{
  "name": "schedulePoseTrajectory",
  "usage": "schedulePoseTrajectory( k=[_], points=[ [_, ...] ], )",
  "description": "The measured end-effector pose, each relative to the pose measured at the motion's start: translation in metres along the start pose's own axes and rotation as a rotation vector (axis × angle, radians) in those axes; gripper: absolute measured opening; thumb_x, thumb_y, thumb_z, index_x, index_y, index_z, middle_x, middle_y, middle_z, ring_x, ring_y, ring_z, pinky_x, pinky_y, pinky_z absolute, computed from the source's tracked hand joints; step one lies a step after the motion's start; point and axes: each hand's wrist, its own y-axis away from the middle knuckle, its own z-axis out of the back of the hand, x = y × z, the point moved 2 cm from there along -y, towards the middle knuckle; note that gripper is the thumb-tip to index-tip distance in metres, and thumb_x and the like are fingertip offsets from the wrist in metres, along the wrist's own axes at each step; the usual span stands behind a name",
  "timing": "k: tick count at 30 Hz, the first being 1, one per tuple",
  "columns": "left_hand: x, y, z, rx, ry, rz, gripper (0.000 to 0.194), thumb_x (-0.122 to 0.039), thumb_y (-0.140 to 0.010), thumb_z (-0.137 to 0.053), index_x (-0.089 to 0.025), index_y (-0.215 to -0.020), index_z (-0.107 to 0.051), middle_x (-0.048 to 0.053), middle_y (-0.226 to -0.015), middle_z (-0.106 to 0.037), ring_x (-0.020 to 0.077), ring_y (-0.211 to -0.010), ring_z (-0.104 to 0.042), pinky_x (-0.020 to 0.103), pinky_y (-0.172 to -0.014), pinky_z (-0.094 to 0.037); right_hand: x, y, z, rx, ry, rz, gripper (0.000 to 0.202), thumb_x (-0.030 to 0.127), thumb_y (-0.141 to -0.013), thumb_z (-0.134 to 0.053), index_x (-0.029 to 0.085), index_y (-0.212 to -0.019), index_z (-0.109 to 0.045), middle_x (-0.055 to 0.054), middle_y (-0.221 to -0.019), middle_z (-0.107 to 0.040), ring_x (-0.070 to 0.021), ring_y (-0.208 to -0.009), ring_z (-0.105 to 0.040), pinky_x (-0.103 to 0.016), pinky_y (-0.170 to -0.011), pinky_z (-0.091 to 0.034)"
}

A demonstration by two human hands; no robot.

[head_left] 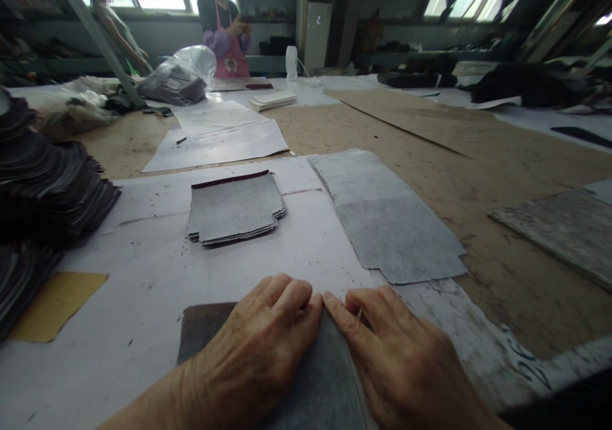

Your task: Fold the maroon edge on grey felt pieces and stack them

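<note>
A grey fabric piece with a brown band along its far left edge lies in front of me. My left hand is closed at its far edge, fingers curled and thumb tip pressed down. Close beside it, my right hand has its fingers bent and pinches the same edge, the two thumbs nearly meeting. Beyond my hands sits a small stack of notched grey pieces, a dark maroon strip along the top one. To its right lies a spread pile of larger light grey pieces.
Tall stacks of dark pieces stand at the left, near a yellow card. A thick grey felt-like sheet lies at the right. White paper sheets and a plastic bag are farther back. Two people stand across the table.
</note>
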Motion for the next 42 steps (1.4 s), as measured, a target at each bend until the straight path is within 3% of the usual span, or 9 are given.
schedulePoseTrajectory(
  k=[6, 13, 22, 24, 27, 31, 35, 38, 42],
  points=[
    [0.016, 0.014, 0.011, -0.089, 0.018, -0.016, 0.033, -0.005, -0.088, -0.032, -0.01, -0.117, -0.048, 0.009, -0.095, -0.052, 0.0176, -0.083, -0.047, 0.034, -0.072, -0.048, 0.001, 0.003, 0.001, 0.071, 0.084, 0.04, 0.039, 0.005, -0.079, -0.034, 0.01, -0.105, -0.062, -0.009, -0.083, -0.06, -0.0208, -0.074, -0.051, -0.031, -0.055, -0.05],
    [0.03, 0.03, 0.023, -0.022, -0.016, -0.039, 0.032, -0.005, -0.089, -0.034, -0.011, -0.118, -0.048, 0.009, -0.093, -0.054, 0.0173, -0.083, -0.049, 0.034, -0.072, -0.047, 0.002, 0.0, 0.001, 0.064, 0.138, 0.098, 0.042, 0.005, -0.083, -0.027, 0.008, -0.103, -0.063, -0.01, -0.083, -0.062, -0.021, -0.073, -0.053, -0.032, -0.052, -0.047],
    [0.03, 0.027, 0.018, -0.016, -0.047, -0.085, 0.029, -0.009, -0.09, -0.035, -0.008, -0.116, -0.047, 0.009, -0.09, -0.055, 0.0182, -0.078, -0.048, 0.036, -0.069, -0.042, 0.005, -0.007, 0.002, 0.117, 0.1, 0.218, 0.042, 0.004, -0.089, -0.023, 0.007, -0.105, -0.062, -0.01, -0.109, -0.06, -0.0229, -0.103, -0.05, -0.038, -0.087, -0.043],
    [0.03, 0.026, 0.019, -0.02, -0.055, -0.078, 0.028, -0.008, -0.09, -0.034, -0.009, -0.114, -0.049, 0.008, -0.088, -0.055, 0.0177, -0.078, -0.048, 0.036, -0.069, -0.042, -0.003, -0.009, 0.004, 0.106, -0.013, 0.175, 0.038, 0.007, -0.089, -0.028, 0.009, -0.104, -0.062, -0.009, -0.105, -0.061, -0.0211, -0.1, -0.052, -0.036, -0.085, -0.046],
    [0.03, 0.024, 0.019, -0.048, -0.06, -0.08, 0.026, -0.009, -0.09, -0.033, -0.009, -0.109, -0.052, 0.006, -0.085, -0.054, 0.0171, -0.075, -0.048, 0.035, -0.068, -0.041, -0.021, -0.009, 0.007, 0.097, -0.195, -0.053, 0.024, 0.015, -0.086, -0.043, 0.017, -0.094, -0.066, -0.007, -0.096, -0.062, -0.017, -0.091, -0.058, -0.029, -0.076, -0.05],
    [0.031, 0.025, 0.017, -0.052, -0.071, -0.082, 0.025, -0.012, -0.091, -0.033, -0.01, -0.104, -0.054, 0.006, -0.084, -0.054, 0.0175, -0.074, -0.047, 0.036, -0.068, -0.04, -0.028, -0.017, 0.009, 0.037, -0.21, -0.259, 0.016, 0.019, -0.083, -0.052, 0.022, -0.079, -0.067, -0.003, -0.087, -0.063, -0.0139, -0.078, -0.06, -0.025, -0.07, -0.051],
    [0.03, 0.024, 0.017, -0.066, -0.086, -0.096, 0.026, -0.014, -0.092, -0.031, -0.011, -0.1, -0.055, 0.006, -0.082, -0.054, 0.0175, -0.073, -0.047, 0.037, -0.068, -0.04, 0.001, -0.032, 0.001, -0.025, -0.174, -0.049, 0.027, 0.007, -0.083, -0.042, 0.013, -0.093, -0.067, -0.008, -0.086, -0.062, -0.0181, -0.081, -0.057, -0.031, -0.069, -0.051],
    [0.029, 0.023, 0.018, -0.027, -0.092, -0.08, 0.022, -0.014, -0.092, -0.034, -0.011, -0.099, -0.055, 0.005, -0.083, -0.054, 0.0178, -0.075, -0.047, 0.037, -0.07, -0.04, 0.022, -0.036, -0.012, 0.024, -0.107, 0.081, 0.034, 0.002, -0.081, -0.033, 0.007, -0.085, -0.067, -0.011, -0.073, -0.06, -0.0209, -0.07, -0.054, -0.035, -0.06, -0.051],
    [0.035, 0.029, 0.022, 0.029, 0.001, -0.1, 0.026, -0.014, -0.092, -0.032, -0.01, -0.109, -0.052, 0.006, -0.085, -0.053, 0.0174, -0.076, -0.045, 0.036, -0.07, -0.04, 0.028, -0.029, -0.017, 0.041, -0.004, 0.169, 0.033, 0.002, -0.082, -0.034, 0.002, -0.092, -0.065, -0.012, -0.075, -0.061, -0.0222, -0.068, -0.052, -0.036, -0.056, -0.051]
  ],
)
